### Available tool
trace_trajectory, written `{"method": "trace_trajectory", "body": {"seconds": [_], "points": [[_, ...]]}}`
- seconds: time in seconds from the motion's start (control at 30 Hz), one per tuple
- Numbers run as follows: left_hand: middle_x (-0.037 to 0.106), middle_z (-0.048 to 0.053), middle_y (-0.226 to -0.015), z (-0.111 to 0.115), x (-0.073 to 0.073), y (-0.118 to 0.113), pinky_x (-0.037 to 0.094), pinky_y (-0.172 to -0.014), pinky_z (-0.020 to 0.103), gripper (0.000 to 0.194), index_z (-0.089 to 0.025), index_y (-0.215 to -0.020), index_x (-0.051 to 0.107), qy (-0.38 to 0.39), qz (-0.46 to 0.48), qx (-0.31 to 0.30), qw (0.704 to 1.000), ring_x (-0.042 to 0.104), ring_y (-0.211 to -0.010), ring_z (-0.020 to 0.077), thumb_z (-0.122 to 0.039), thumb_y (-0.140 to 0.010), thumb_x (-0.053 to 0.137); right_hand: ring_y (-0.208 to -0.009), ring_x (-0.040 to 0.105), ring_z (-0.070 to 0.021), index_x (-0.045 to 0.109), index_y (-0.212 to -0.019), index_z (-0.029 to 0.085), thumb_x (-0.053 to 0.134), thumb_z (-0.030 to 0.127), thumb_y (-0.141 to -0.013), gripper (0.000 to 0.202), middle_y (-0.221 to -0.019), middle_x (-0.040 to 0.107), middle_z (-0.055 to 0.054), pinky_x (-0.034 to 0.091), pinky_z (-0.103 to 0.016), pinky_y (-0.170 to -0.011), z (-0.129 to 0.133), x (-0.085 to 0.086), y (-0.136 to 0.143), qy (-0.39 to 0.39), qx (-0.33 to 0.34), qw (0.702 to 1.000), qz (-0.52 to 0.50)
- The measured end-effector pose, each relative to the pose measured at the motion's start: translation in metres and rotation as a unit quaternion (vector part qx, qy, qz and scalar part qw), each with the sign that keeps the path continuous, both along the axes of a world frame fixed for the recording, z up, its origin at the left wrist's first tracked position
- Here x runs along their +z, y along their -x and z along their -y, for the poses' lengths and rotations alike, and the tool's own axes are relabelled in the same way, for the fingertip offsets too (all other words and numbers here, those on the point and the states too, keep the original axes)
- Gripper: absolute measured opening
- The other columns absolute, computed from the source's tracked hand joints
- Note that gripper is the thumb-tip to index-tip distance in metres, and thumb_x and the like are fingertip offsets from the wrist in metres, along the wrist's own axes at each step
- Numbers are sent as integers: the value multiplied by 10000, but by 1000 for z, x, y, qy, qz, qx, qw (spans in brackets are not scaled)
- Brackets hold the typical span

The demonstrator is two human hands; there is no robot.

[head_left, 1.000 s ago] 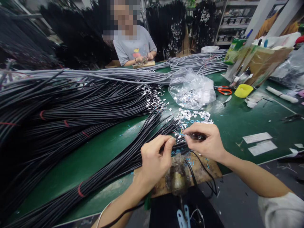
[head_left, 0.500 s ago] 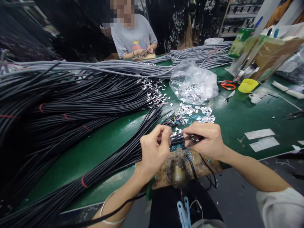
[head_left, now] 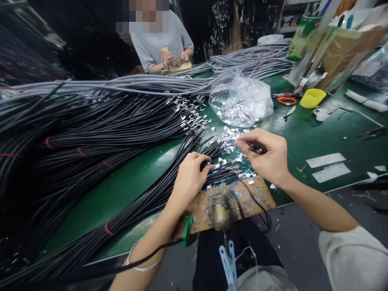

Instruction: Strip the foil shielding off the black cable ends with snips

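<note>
Your left hand (head_left: 192,176) curls over the black cables (head_left: 145,202) on the table (head_left: 287,149), its hold impossible to tell; your right hand (head_left: 266,157), curled round a dark tool (head_left: 259,150), hovers near their ends. Beyond, the bag (head_left: 222,87) contains foil scraps (head_left: 238,114); the can (head_left: 300,38), pens (head_left: 325,8).

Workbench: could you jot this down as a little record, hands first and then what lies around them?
Left hand: at the black cables; whether it grips one is unclear
Right hand: curled around a dark object, mostly hidden
Bench: green top
Board: wooden, a lumpy thing on it
Bag: clear plastic; silvery scraps show through
Right of bag: orange-handled tool, yellow ring
Far side: grey cables; beyond them, a person in grey
</note>
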State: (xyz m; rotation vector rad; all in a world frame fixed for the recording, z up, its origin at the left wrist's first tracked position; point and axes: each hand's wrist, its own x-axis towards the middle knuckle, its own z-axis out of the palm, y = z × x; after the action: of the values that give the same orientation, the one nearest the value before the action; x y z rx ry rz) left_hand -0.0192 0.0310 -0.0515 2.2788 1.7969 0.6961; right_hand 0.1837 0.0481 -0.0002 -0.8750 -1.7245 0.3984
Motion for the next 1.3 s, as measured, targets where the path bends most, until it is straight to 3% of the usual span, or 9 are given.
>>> {"method": "trace_trajectory", "body": {"seconds": [0.17, 0.33, 0.53, 0.7, 0.8, 0.9, 1.0, 1.13, 1.3], "points": [[579, 62, -962, 2, -5, -7, 474, -845, 361, 158, -194, -934, 677, 1, -12, -57, 998, 557, -921, 201, -280, -812, 626, -657, 587, -105, 647, -742, 161, 642, 93, -736, 68, -708, 637, 8, 448, -240, -594, 0, -1, -1, 8, 30, 999, 13], [538, 68, -951, 2, -7, -14, 476, -839, 367, 100, -169, -874, 670, 6, -35, -94, 995, 531, -938, 213, -227, -806, 626, -636, 578, -104, 622, -706, 164, 677, 110, -698, 78, -681, 627, 15, 447, -236, -584, -2, -6, 1, 29, 21, 999, -2], [593, 57, -879, 7, 3, -18, 489, -742, 309, 85, -153, -918, 565, -44, 93, -10, 995, 581, -787, 162, -166, -866, 500, -497, 512, -79, 659, -685, 160, 656, 255, -778, 132, -573, 611, 19, 396, -224, -486, -2, -10, 6, 124, 41, 991, 5], [636, 38, -847, 16, 13, -20, 489, -666, 257, 115, -175, -931, 601, -81, 216, 11, 973, 605, -746, 141, -240, -869, 530, -669, 618, -122, 712, -840, 165, 571, 112, -789, 159, -770, 705, -29, 468, -256, -627, 1, -20, 11, 68, 104, 986, 115], [633, 26, -787, 20, 17, -21, 476, -621, 230, 126, -171, -868, 638, -86, 260, 4, 962, 597, -691, 119, -244, -870, 535, -664, 627, -126, 721, -813, 155, 600, 83, -744, 157, -740, 702, -30, 470, -250, -618, 3, -21, 13, 68, 129, 981, 126], [622, 12, -719, 22, 19, -21, 454, -580, 212, 122, -160, -852, 651, -94, 241, -12, 966, 562, -617, 99, -210, -864, 541, -624, 610, -114, 723, -798, 151, 671, 180, -741, 82, -719, 701, -29, 464, -237, -588, 4, -16, 13, 90, 88, 990, 58], [622, 8, -697, 24, 21, -23, 454, -571, 202, 89, -152, -845, 652, -116, 219, -34, 968, 557, -607, 95, -182, -843, 569, -583, 587, -103, 729, -817, 157, 677, 266, -754, 137, -710, 703, -29, 457, -230, -547, 5, -11, 13, 118, 78, 990, 29], [636, 11, -703, 27, 21, -25, 480, -573, 194, 68, -151, -839, 647, -138, 216, -37, 966, 584, -616, 97, -174, -830, 583, -543, 566, -89, 737, -810, 163, 651, 197, -735, 120, -704, 708, -21, 442, -217, -508, 6, -12, 13, 132, 106, 985, 27], [658, 2, -751, 30, 20, -25, 496, -596, 191, 310, -196, -1163, 573, -179, 163, -38, 969, 593, -598, 88, -164, -857, 547, -547, 573, -91, 731, -795, 147, 632, 140, -705, 134, -712, 708, -27, 447, -216, -499, 6, -14, 14, 144, 105, 984, 18]]}}
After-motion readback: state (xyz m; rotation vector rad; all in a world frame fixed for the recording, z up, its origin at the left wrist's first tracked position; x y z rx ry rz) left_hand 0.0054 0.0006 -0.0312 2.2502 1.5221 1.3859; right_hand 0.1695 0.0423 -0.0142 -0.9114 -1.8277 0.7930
